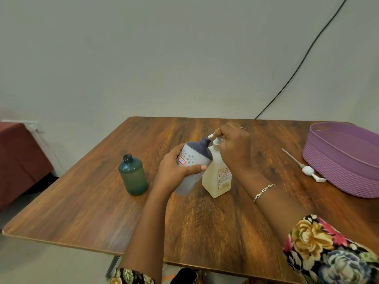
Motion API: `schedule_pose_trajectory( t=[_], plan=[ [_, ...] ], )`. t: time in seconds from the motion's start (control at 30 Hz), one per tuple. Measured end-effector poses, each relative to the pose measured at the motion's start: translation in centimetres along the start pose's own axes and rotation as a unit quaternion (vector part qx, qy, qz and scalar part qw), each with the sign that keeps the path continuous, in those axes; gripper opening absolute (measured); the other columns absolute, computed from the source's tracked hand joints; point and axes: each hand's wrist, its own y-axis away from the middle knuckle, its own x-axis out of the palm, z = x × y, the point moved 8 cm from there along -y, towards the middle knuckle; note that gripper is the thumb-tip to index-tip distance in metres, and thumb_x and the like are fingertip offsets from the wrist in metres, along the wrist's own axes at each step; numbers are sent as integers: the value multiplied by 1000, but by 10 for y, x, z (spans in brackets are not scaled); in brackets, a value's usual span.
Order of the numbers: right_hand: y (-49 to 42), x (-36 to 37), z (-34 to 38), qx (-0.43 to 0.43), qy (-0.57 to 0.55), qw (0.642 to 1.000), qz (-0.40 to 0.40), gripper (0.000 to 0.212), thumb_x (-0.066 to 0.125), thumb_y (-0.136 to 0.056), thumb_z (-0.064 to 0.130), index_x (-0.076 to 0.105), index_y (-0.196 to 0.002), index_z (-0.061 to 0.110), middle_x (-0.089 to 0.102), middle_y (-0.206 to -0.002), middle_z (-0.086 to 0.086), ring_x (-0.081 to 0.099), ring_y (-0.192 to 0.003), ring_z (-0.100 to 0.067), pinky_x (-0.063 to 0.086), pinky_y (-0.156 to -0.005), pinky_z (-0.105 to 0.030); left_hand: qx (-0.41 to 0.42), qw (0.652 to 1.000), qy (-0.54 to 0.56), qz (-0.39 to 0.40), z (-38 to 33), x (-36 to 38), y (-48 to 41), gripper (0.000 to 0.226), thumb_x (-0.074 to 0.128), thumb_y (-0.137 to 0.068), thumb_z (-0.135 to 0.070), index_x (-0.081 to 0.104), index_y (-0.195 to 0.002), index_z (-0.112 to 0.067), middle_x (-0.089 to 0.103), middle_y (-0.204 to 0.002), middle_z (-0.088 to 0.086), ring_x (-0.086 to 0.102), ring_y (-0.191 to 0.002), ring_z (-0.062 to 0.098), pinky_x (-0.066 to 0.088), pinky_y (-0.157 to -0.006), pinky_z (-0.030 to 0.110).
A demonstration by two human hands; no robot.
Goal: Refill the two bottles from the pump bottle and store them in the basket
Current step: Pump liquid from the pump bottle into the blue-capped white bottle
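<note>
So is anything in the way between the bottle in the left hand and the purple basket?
Yes. Between the held bottle and the basket stand the pump bottle and the right hand on its top. A loose white pump also lies on the table beside the basket.

Tilted navy-topped white bottle (192, 158) meets the upright cream pump bottle (217, 181) spout; uncapped green bottle (133, 175) stands left, purple basket (338, 167) right.

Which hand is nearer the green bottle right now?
Left. The left hand, holding the white bottle, is just right of the green bottle; the right hand is farther right, gripping the top of the pump bottle.
</note>
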Motion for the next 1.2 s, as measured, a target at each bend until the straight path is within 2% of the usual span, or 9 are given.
schedule_pose_trajectory(
  t=[0.13, 0.2, 0.3, 0.43, 0.53, 0.77, 0.87, 0.93, 1.2],
  plan=[
    [-2, -4, -1, 30, -25, 999, -2, 23, 44, -69, -3, 66, -66, 1, 64, -67, -10, 58, -62, -25, 44, -58, -27, 5, 1000, 2, -1, 0, -1, -3, 67, 84, -61, -36, 50, -119, -27, 58, -106, -6, 56, -97, 17, 51, -80, 34],
    [-6, -7, -1, 44, -36, 998, -7, 23, 44, -69, -3, 67, -65, 2, 65, -66, -10, 59, -63, -26, 46, -58, -31, 8, 1000, 10, -4, -2, -2, -3, 70, 82, -56, -42, 50, -117, -30, 59, -105, -9, 57, -95, 14, 51, -79, 33],
    [-5, -7, 3, 19, -15, 1000, -19, 21, 47, -68, -8, 65, -63, 2, 63, -63, -9, 58, -58, -24, 46, -54, -31, 10, 1000, 10, -3, -4, -2, -3, 75, 82, -57, -42, 50, -122, -25, 59, -108, -5, 57, -94, 14, 52, -77, 31],
    [0, -3, 1, 1, -9, 1000, -19, 27, 37, -70, -2, 62, -60, 2, 60, -61, -10, 55, -56, -25, 47, -48, -33, 14, 1000, -3, 2, -1, -1, -3, 62, 80, -67, -30, 48, -120, -26, 56, -107, -6, 55, -93, 12, 48, -73, 25],
    [2, -5, 3, -1, -22, 1000, -22, 31, 35, -72, 6, 63, -62, 1, 61, -62, -10, 56, -57, -25, 46, -52, -31, 12, 1000, -4, 4, 1, -2, -3, 69, 82, -60, -40, 48, -119, -28, 57, -109, -4, 55, -95, 14, 50, -77, 30],
    [-8, -4, 1, 22, -31, 999, -16, 28, 38, -73, 5, 64, -62, 1, 62, -62, -9, 57, -59, -24, 46, -55, -31, 12, 1000, 10, 2, 0, -4, -5, 61, 81, -66, -30, 49, -118, -27, 58, -110, -3, 56, -98, 18, 51, -81, 35],
    [1, -3, 5, 4, -12, 999, -32, 30, 36, -73, 5, 64, -62, 1, 61, -62, -9, 56, -59, -24, 44, -54, -29, 8, 1000, 10, 8, 2, -2, -6, 78, 82, -52, -47, 49, -120, -28, 58, -111, -5, 56, -97, 15, 51, -80, 34],
    [2, -1, 4, -3, -2, 1000, -29, 29, 36, -71, 4, 62, -60, 1, 60, -61, -9, 56, -58, -25, 44, -51, -30, 6, 1000, 20, 6, 1, -1, -4, 76, 76, -46, -51, 49, -116, -33, 58, -107, -9, 56, -96, 12, 50, -78, 30],
    [-9, -5, 1, 68, -40, 996, 31, 26, 41, -76, 4, 66, -68, 1, 63, -70, -8, 58, -66, -21, 46, -59, -28, 9, 1000, 17, 3, -6, -2, -8, 77, 83, -60, -40, 49, -127, -22, 57, -114, -4, 56, -100, 17, 51, -83, 35]
  ],
)
